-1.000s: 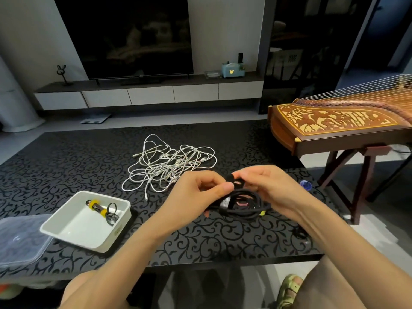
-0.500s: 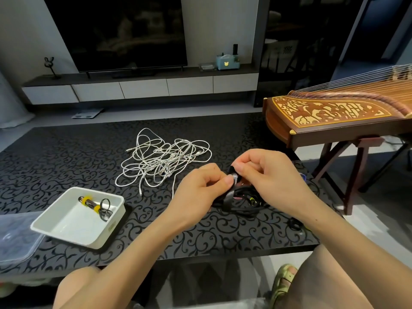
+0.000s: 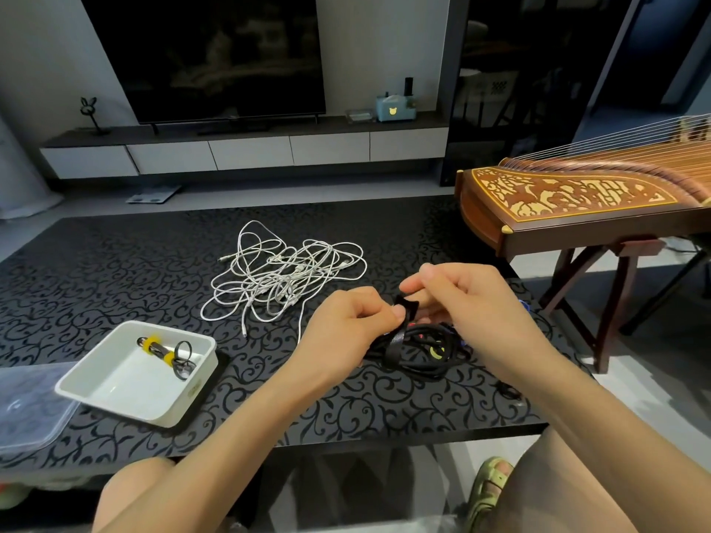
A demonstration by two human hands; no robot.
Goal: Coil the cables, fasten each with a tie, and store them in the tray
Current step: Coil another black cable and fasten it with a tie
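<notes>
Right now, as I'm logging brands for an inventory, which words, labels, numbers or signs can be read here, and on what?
No text is readable.
Tray: small mark on its near side wall, too small to read.
Blue box on the TV shelf: yellow bear emblem, no letters.
Zither: inlaid ornament only, no readable words.
Carton in the dark cabinet: dark print, blurred.

Over the table point(image 3: 115, 271), the left grip point(image 3: 346, 328) and right grip point(image 3: 473, 305) both pinch a black tie point(image 3: 399, 334) looped round a coiled black cable point(image 3: 423, 357). White cables point(image 3: 284, 275) lie tangled beyond. At left, a tray point(image 3: 127, 382) holds a yellow-tied bundle point(image 3: 165, 352), with a clear lid point(image 3: 27, 402) just beside it
</notes>
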